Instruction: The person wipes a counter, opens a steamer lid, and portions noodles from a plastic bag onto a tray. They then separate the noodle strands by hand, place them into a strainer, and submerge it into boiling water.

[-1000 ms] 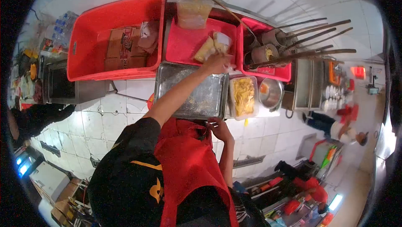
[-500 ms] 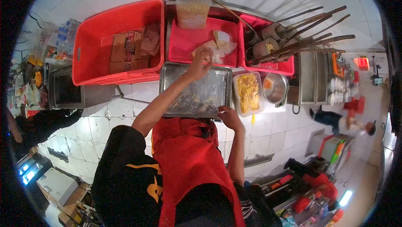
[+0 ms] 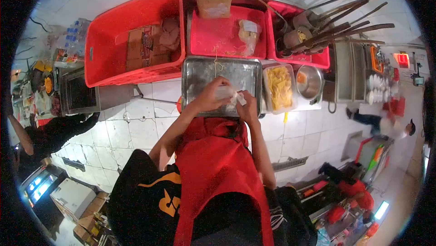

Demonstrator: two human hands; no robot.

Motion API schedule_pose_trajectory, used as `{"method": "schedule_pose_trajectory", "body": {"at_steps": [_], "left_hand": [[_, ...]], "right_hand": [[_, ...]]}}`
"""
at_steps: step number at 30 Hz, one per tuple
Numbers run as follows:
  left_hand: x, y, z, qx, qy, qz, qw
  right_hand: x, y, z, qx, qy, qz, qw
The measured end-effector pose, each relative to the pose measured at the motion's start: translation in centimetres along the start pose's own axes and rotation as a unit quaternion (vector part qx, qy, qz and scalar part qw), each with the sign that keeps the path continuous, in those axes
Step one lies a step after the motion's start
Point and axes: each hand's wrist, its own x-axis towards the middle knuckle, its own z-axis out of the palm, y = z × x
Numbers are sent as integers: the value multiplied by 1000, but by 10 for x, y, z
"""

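Over the metal tray [image 3: 195,71], both hands are together on a small whitish plastic bag [image 3: 235,97]. My left hand [image 3: 214,95] has its fingers closed round the bag's left side, and what is inside is hard to see. On the other side, my right hand [image 3: 247,107] pinches a white edge of it. Thin noodle-like strands [image 3: 218,66] lie across the tray's far rim. Beyond it is a pink tray [image 3: 209,41] with another tied clear bag [image 3: 249,35] of pale food and some scraps.
A red crate [image 3: 106,46] holding cardboard stands at the left. To the right are a tub of yellow wrappers [image 3: 279,87], a steel pot [image 3: 309,82] and several long-handled noodle strainers [image 3: 302,37]. A clear container [image 3: 214,3] stands at the back. Other people are around.
My left hand has come back from the pink tray to the metal tray, bringing a plastic bag. My right hand has left the tray's near edge and joined it. The view has shifted slightly.
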Motion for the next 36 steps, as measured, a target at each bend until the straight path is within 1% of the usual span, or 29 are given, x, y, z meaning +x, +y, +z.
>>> {"method": "schedule_pose_trajectory", "body": {"at_steps": [2, 4, 5, 6, 7, 8, 9, 10, 11, 12, 14, 15, 16, 17, 18, 20, 21, 22, 23, 25, 26, 28, 29, 31, 32, 33, 34, 35, 36], "left_hand": [[-17, -6, -5, -22, 36, -34, 999], [-30, -30, -5, 158, -55, -11, 986], [-35, -42, 3, 157, -58, -14, 986], [-38, -52, 11, 69, -81, -68, 992], [-39, -62, 17, -20, -104, -121, 987], [-32, -56, 17, -21, -107, -121, 987], [-21, -43, 14, -41, -178, -170, 968], [-14, -35, 12, -59, -246, -217, 943], [-13, -37, 16, -114, -215, -139, 960], [-11, -36, 18, -113, -215, -135, 960], [-10, -34, 20, -136, -144, -67, 978], [-12, -26, 18, -137, -141, -67, 978], [-15, -17, 16, -187, -129, -168, 959], [-17, -11, 14, -236, -115, -267, 927], [-21, -13, 14, -239, -111, -269, 926], [-29, -23, 19, -480, -64, -247, 839], [-29, -41, 29, -482, -61, -248, 838], [-27, -70, 45, -487, -59, -290, 822], [-23, -72, 48, -491, -60, -332, 803], [-23, -74, 47, -516, -75, -340, 783], [-20, -70, 42, -538, -89, -347, 763], [-16, -66, 39, -544, -99, -341, 760], [-14, -65, 39, -550, -105, -335, 758], [-13, -66, 47, -566, -84, -328, 752], [-12, -66, 50, -583, -57, -320, 745], [-11, -66, 51, -583, -58, -319, 745], [-12, -66, 52, -547, -50, -375, 747], [-14, -67, 53, -508, -45, -429, 746], [-16, -73, 55, -506, -49, -429, 747]], "right_hand": [[-3, -3, -4, 16, 8, -15, 1000], [1, -6, -8, 55, -24, -71, 996], [6, -14, -10, 59, -62, -53, 995], [15, -20, -12, 60, -61, -52, 995], [25, -25, -15, 79, -111, 22, 990], [33, -27, -18, 97, -161, 97, 977], [43, -27, -19, 97, -159, 100, 977], [55, -27, -19, 183, -118, 89, 972], [62, -27, -21, 266, -76, 76, 958], [62, -15, -23, 264, -73, 73, 959], [61, 18, -30, 147, -59, 70, 985], [50, 23, -39, 232, -104, 160, 954], [37, 28, -45, 231, -108, 159, 954], [21, 37, -48, 223, -157, 170, 947], [8, 38, -48, 214, -205, 180, 938], [-15, 36, -37, 211, -175, 193, 942], [-20, 34, -30, 210, -139, 205, 946], [-22, 36, -22, 208, -141, 207, 945], [-24, 33, -16, 139, -93, 176, 970], [-27, 26, -6, 4, 17, 143, 990], [-26, 30, -6, 4, 19, 145, 989], [-22, 37, -4, -34, 61, 84, 994], [-18, 25, -10, -34, 65, 86, 994], [-9, -15, -24, -172, 4, 193, 966], [-11, -18, -18, -172, 7, 195, 966], [-15, -20, -10, -147, -10, 57, 987], [-19, -21, 0, -119, -27, -81, 989], [-23, -20, 14, -149, -61, -86, 983], [-22, -14, 13, -150, -56, -84, 984]]}}
